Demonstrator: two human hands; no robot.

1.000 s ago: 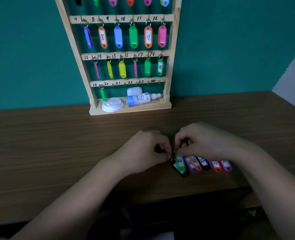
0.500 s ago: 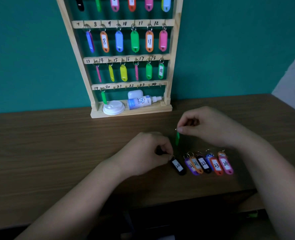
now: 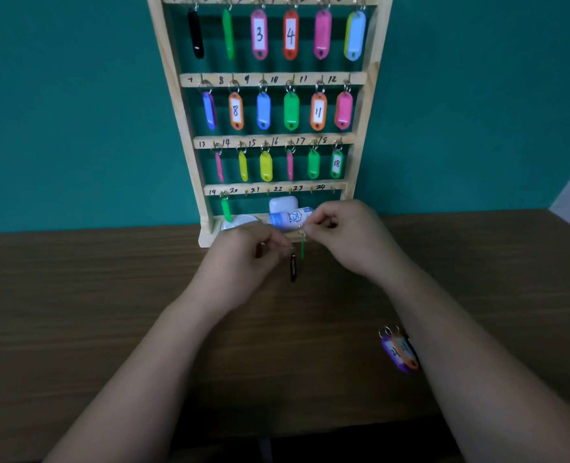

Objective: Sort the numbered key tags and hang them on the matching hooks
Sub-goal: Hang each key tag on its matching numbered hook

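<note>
Just in front of the foot of the wooden rack, the left hand has its thumb and fingertips curled together. They pinch the ring end of a black tag, which hangs straight down above the table with its thin edge toward the camera. Just beside it, the right hand pinches the top of a green tag between thumb and forefinger, with the other fingers folded into the palm. That tag also hangs edge-on, a little higher than the black one. The two tags are very close together; whether they touch cannot be told, and no number can be read on either.

Behind the hands, on the rack's bottom ledge, lie a white lid, a small bottle marked 75 on its side, and a white case behind the bottle. The lowest rail is numbered 19 to 24, and its one tag, another green one, hangs under 19. The three rows above hold coloured tags, some showing 3, 4, 8, 11 and 18.

Nearer the camera, well apart from the hands, a bunch of tags in purple and orange lies on the table against the right forearm, which partly hides it. A teal wall stands behind the rack.
</note>
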